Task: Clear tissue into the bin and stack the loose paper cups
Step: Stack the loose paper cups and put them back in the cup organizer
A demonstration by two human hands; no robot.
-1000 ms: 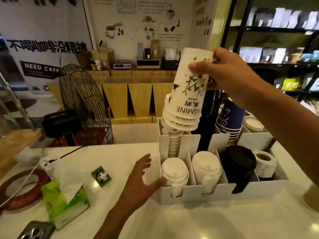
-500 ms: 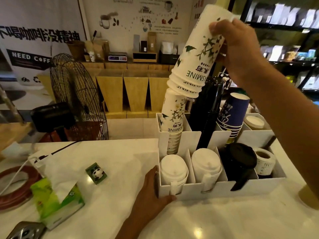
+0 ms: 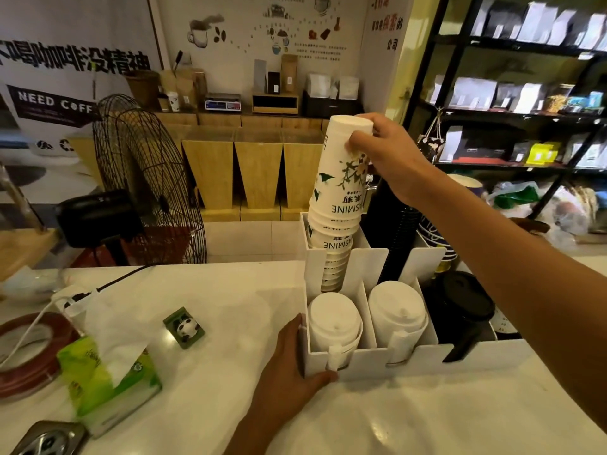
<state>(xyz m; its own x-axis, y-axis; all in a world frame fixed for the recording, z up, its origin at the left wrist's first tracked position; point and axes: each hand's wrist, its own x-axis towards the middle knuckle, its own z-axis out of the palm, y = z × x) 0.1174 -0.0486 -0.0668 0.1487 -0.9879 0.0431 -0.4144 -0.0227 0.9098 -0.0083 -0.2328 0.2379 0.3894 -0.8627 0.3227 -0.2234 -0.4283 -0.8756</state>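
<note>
A stack of white jasmine-print paper cups [image 3: 340, 192] stands upside down in the back-left slot of the white organizer [image 3: 374, 362]. My right hand [image 3: 384, 152] grips the top of that stack from the right. The lower cups [image 3: 333, 257] sit down inside the slot. My left hand [image 3: 289, 353] presses against the organizer's front-left corner, thumb on its front wall. A green tissue pack [image 3: 108, 379] with a white tissue sticking up lies at the counter's left. No bin is in view.
White lids [image 3: 333, 320] and black lids [image 3: 460, 303] fill the organizer's front slots; black and blue cups [image 3: 437, 238] stand behind. A panda magnet [image 3: 184, 328], red tape roll [image 3: 26, 356], white cable and phone [image 3: 46, 440] lie on the left. A black fan [image 3: 144, 178] stands beyond the counter.
My right hand lowered the held cups onto the stack in the slot, so they now nest together. My left hand moved up to the organizer's corner and stays against it.
</note>
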